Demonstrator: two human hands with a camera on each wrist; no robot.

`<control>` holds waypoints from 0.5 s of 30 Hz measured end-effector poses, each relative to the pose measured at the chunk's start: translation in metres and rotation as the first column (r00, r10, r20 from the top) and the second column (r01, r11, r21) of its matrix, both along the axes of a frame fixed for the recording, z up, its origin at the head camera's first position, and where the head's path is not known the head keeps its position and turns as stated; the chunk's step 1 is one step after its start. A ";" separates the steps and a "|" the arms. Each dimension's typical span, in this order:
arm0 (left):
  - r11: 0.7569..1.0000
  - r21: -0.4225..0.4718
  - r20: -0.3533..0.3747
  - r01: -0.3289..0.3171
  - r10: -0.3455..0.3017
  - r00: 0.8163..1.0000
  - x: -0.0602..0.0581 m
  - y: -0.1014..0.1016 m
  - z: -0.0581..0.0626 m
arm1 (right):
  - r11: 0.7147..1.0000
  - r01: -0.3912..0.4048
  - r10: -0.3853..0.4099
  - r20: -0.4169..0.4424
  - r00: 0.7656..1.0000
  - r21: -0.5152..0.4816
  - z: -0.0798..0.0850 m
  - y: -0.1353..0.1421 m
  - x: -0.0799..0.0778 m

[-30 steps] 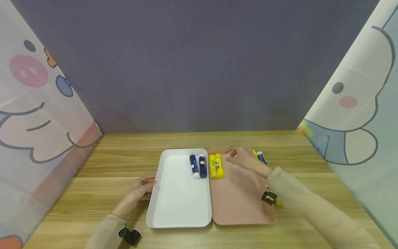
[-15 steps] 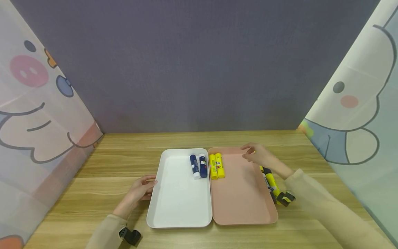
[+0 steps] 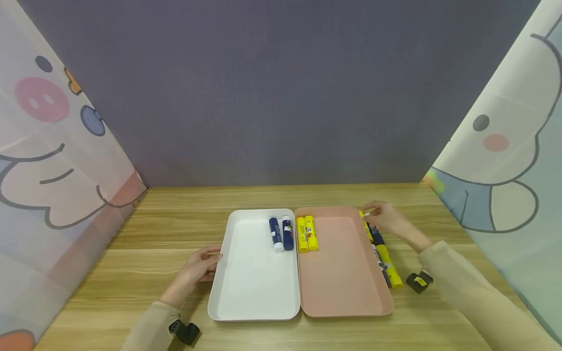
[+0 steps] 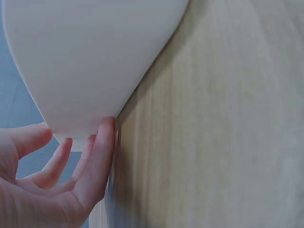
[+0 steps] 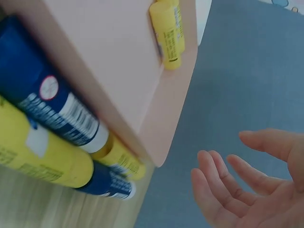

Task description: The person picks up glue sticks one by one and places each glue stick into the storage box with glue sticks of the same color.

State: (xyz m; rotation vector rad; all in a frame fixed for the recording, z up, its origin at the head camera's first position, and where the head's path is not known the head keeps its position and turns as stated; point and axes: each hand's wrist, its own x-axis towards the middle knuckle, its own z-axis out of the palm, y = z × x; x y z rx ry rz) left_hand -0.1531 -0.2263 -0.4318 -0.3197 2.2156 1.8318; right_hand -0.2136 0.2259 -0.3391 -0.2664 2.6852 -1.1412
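Note:
My left hand (image 3: 199, 267) holds the left edge of a white tray (image 3: 246, 292), thumb at the rim and fingertips on the outer wall, as the left wrist view shows. Two navy glue sticks with white caps (image 3: 275, 235) lie in that tray. Alongside it is a pink tray (image 3: 342, 287) with two yellow glue sticks (image 3: 302, 235). My right hand (image 3: 388, 218) is just past its far right corner, fingers loosely bent and nothing between them. Below that hand, several yellow (image 3: 389, 266) and navy glue sticks (image 5: 52, 90) lie against the tray's right wall.
The trays stand side by side on a wooden table (image 3: 145, 234). A dark grey panel (image 3: 281, 97) rises behind the table, and printed cartoon sheets (image 3: 491, 161) flank it on both sides.
My right hand has moved rightward from above the pink tray to beyond its far right corner, uncovering the glue sticks there. My left hand and both trays keep their places.

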 end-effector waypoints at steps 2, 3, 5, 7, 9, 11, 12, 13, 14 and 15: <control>1.000 0.006 0.000 0.007 -0.007 1.000 0.000 0.000 0.001 | 1.000 0.014 -0.014 0.005 1.000 0.004 -0.002 0.003 0.000; 1.000 0.009 0.002 0.003 -0.003 1.000 0.000 0.000 0.001 | 1.000 0.020 -0.021 0.008 1.000 0.006 -0.003 0.005 -0.001; 1.000 0.012 0.000 0.007 -0.007 1.000 0.000 0.000 0.001 | 0.999 0.037 -0.037 0.023 0.999 0.000 -0.005 0.007 -0.001; 1.000 0.012 -0.002 0.009 -0.009 1.000 0.001 0.001 0.002 | 0.999 0.050 -0.050 0.034 0.998 -0.004 -0.007 0.009 -0.002; 1.000 0.012 0.002 0.002 -0.002 1.000 0.001 0.001 0.003 | 0.998 0.057 -0.057 0.048 0.997 -0.011 -0.008 0.011 -0.002; 1.000 0.012 0.001 0.004 -0.004 1.000 0.001 0.001 0.003 | 0.998 0.064 -0.064 0.056 0.996 -0.009 -0.011 0.013 -0.002; 1.000 0.012 0.001 0.004 -0.004 1.000 0.001 0.001 0.003 | 0.998 0.066 -0.065 0.057 0.996 -0.004 -0.012 0.014 -0.003; 1.000 0.011 0.000 0.004 -0.004 1.000 0.001 0.001 0.003 | 0.998 0.067 -0.067 0.060 0.996 -0.002 -0.013 0.016 -0.003; 1.000 0.008 0.000 0.003 -0.003 1.000 0.001 0.001 0.003 | 0.998 0.069 -0.069 0.064 0.996 0.001 -0.015 0.017 -0.004; 1.000 0.006 0.001 0.002 -0.002 1.000 0.001 0.001 0.002 | 0.998 0.070 -0.070 0.064 0.996 0.000 -0.017 0.019 -0.005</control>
